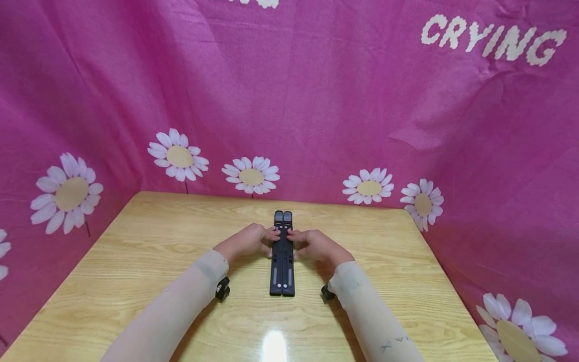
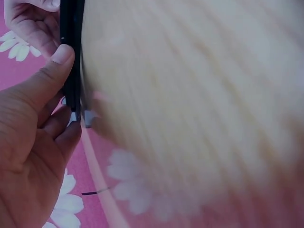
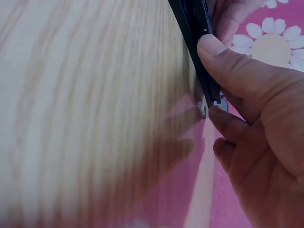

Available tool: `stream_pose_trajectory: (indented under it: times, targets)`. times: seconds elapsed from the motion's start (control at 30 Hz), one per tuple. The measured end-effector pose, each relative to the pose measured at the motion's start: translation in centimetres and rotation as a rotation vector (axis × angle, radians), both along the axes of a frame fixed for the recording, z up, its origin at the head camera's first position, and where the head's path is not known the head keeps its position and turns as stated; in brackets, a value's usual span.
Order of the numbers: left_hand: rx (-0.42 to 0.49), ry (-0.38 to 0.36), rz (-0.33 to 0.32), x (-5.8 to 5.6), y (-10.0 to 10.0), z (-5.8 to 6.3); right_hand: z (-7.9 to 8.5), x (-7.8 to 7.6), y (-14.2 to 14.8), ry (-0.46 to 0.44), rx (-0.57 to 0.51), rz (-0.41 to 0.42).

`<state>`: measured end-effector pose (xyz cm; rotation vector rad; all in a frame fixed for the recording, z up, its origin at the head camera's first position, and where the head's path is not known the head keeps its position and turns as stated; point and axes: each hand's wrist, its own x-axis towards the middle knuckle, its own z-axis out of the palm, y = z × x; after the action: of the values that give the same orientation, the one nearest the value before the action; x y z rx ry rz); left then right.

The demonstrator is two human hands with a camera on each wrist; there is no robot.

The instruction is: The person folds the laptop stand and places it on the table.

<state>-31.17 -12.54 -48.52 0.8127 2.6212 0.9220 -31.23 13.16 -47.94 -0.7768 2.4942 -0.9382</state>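
A black folded laptop stand [image 1: 282,269] with grey pads lies lengthwise on the wooden table in the head view, its two long arms side by side. My left hand [image 1: 250,241] pinches its left edge, thumb nearer me and fingers toward the far end. On the opposite edge, my right hand [image 1: 320,246] pinches it the same way. The left wrist view shows the stand [image 2: 71,33] edge-on, between thumb and fingers. From the right wrist, the stand [image 3: 195,42] appears as slightly spread dark bars against the thumb. Part of its sides is hidden by the fingers.
The wooden table [image 1: 149,251] reaches a pink cloth [image 1: 307,110] with daisies and white lettering, which hangs behind it and along both sides. A dark wrist device [image 1: 222,289] sits at the left cuff, another [image 1: 327,293] at the right.
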Motion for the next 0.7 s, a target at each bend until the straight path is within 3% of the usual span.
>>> stream_pose_trajectory:
  times: [0.2, 0.47, 0.7]
  targets:
    - [-0.04, -0.039, 0.02, 0.5, 0.2, 0.6, 0.4, 0.3, -0.2, 0.093, 0.105, 0.049]
    - [-0.139, 0.103, -0.002, 2.0, 1.4, 2.0, 0.9, 1.0, -1.0, 0.286, 0.232, 0.046]
    - [-0.145, 0.148, 0.08, 3.4, 1.8, 2.7, 1.3, 2.1, -0.9, 0.52, 0.285, 0.061]
